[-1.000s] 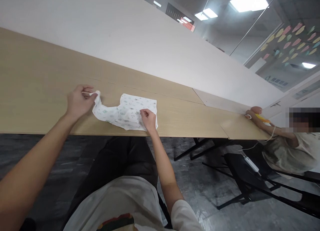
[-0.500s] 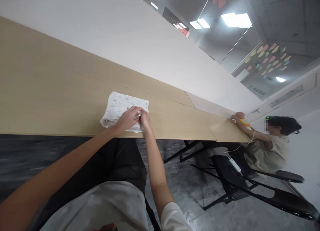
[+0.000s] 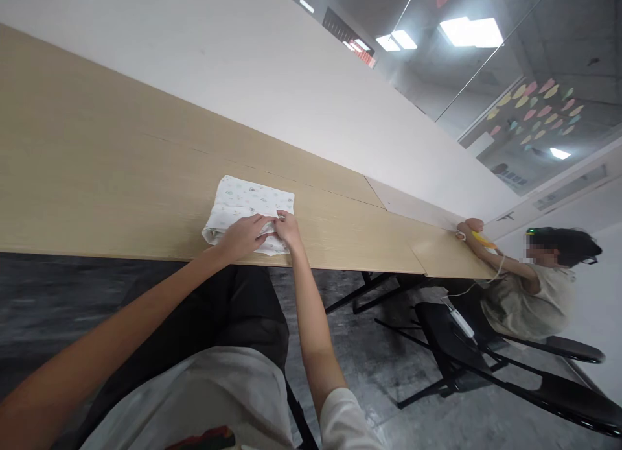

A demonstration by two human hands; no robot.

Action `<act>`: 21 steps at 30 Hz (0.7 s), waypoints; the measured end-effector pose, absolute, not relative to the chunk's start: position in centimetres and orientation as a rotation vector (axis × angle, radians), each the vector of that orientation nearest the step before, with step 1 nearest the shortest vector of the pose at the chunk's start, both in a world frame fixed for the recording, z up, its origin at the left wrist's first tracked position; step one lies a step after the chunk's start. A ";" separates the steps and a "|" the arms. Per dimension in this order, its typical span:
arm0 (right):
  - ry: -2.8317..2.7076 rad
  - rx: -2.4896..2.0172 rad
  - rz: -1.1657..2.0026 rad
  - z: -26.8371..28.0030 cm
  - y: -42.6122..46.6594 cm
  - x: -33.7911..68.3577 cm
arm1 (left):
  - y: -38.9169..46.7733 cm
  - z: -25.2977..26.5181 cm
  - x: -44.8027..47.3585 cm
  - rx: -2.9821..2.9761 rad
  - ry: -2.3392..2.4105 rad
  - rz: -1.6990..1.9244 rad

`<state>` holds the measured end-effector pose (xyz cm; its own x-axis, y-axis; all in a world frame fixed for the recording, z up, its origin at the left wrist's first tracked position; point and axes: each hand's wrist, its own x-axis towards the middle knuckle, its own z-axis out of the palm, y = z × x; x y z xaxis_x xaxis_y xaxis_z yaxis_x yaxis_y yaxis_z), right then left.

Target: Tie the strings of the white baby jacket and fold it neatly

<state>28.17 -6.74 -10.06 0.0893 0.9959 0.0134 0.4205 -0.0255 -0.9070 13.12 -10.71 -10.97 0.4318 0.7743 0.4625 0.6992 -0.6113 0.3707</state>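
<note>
A wood-toned worktop (image 3: 97, 158) is running along a white wall (image 3: 218, 67) while black chairs (image 3: 440, 346) are standing on mottled grey flooring (image 3: 364, 366). Above, bright ceiling lights (image 3: 471, 32) are showing in glass panes (image 3: 422, 74), and pastel leaf-shaped cutouts (image 3: 529, 115) are dotting the right side.

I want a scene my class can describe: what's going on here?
A person's left hand and right hand are close together on the right part of a folded white printed cloth. It lies near the front edge of the table. Farther right, another person sits with an arm stretched forward.
</note>
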 end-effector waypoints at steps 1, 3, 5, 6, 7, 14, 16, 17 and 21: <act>-1.478 -1.582 0.892 -10.1 -6.7 28.2 | -11.0 -11.2 12.5 2.573 1.376 0.901; -1.520 -1.592 0.884 -10.3 -6.6 28.1 | -11.6 -11.5 10.9 2.587 1.482 0.867; -1.555 -1.598 0.873 -10.3 -6.8 28.1 | -12.0 -11.6 9.2 2.564 1.557 0.849; -1.569 -1.605 0.862 -10.3 -6.9 28.0 | -12.2 -11.6 8.4 2.542 1.584 0.842; -1.580 -1.614 0.849 -10.2 -7.1 28.0 | -12.3 -11.5 7.7 2.519 1.604 0.831; -1.768 -1.675 0.758 -8.7 -8.3 28.1 | -12.4 -10.7 4.0 2.344 1.674 0.736; -1.835 -1.702 0.702 -8.3 -8.7 28.0 | -12.5 -10.8 3.6 2.320 1.661 0.731; -1.862 -1.719 0.666 -8.2 -8.8 27.9 | -12.5 -10.9 3.4 2.315 1.651 0.733; -1.966 -1.777 0.502 -8.1 -9.2 27.6 | -12.8 -11.5 3.3 2.299 1.617 0.763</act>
